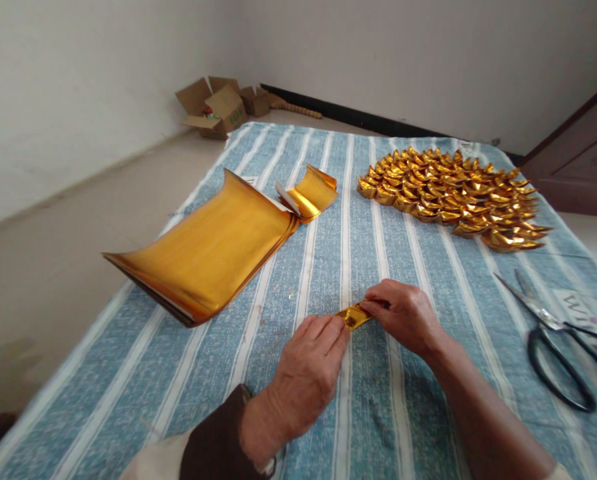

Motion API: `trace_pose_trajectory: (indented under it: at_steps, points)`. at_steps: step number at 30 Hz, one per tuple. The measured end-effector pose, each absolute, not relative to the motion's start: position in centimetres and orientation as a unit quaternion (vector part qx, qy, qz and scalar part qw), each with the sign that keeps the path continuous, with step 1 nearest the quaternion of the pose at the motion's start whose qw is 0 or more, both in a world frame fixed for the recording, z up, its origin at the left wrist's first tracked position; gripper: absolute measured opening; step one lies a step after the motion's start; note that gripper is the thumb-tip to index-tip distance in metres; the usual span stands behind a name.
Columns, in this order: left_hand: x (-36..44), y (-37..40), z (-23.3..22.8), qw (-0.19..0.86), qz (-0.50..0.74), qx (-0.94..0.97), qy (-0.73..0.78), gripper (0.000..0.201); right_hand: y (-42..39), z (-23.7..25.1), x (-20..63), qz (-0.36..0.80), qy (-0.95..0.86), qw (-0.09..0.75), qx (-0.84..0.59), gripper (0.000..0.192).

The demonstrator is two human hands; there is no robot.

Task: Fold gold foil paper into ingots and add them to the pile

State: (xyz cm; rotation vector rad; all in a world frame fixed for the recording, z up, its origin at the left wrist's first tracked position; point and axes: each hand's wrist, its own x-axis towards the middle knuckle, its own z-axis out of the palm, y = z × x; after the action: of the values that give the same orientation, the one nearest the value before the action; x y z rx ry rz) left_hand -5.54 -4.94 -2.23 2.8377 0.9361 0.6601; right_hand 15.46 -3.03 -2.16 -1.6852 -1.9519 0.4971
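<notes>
Both my hands pinch one small folded piece of gold foil paper [355, 315] just above the blue striped cloth [388, 413]. My left hand [308, 373] grips its near left end with the fingertips. My right hand [405, 315] holds its right end, fingers curled over it. Most of the folded piece is hidden between my fingers. A curled stack of gold foil sheets [213, 250] lies to the left of my hands. Farther back sits a single curled gold sheet [312, 193].
Several folded gold paper ingots [453, 197] lie in rows at the far right of the cloth. Black-handled scissors [553, 347] rest at the right edge. Open cardboard boxes [218, 107] stand on the floor in the corner, and a dark wooden door [578, 160] is at the right.
</notes>
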Motion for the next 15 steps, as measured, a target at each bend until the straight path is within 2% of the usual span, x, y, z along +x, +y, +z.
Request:
trace_pose_trajectory:
  at_steps: [15]
  points:
    - [-5.41, -5.04, -2.35, 0.032, 0.212, 0.927, 0.308, 0.036, -3.11, -2.11, 15.13, 0.164, -0.708, 0.248, -0.641, 0.014]
